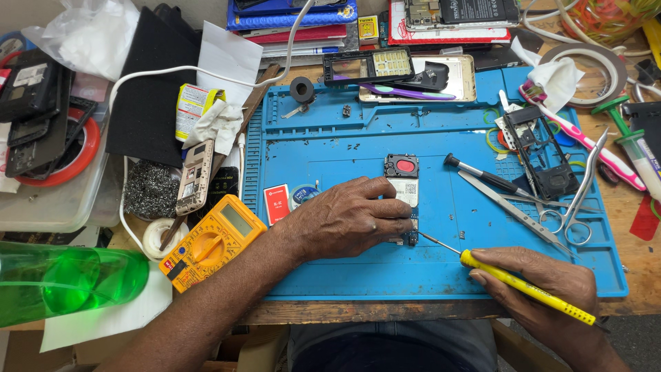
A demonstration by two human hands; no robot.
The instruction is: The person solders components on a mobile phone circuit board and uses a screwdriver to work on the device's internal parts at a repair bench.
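My left hand (348,217) presses down on a small phone circuit board (403,180) lying in the middle of the blue work mat (330,148). The board's upper end, with a black and red camera module, shows above my fingers; its lower end peeks out by my fingertips. My right hand (544,286) holds a thin yellow-handled screwdriver (523,287) like a pen. Its metal tip (421,235) touches the lower right corner of the board.
A black screwdriver (482,174), tweezers (513,210), scissors (582,200) and a black phone frame (540,151) lie on the mat's right side. A yellow multimeter (210,241), a gold phone (195,176) and a green bottle (69,279) sit left. Phone parts and books crowd the back.
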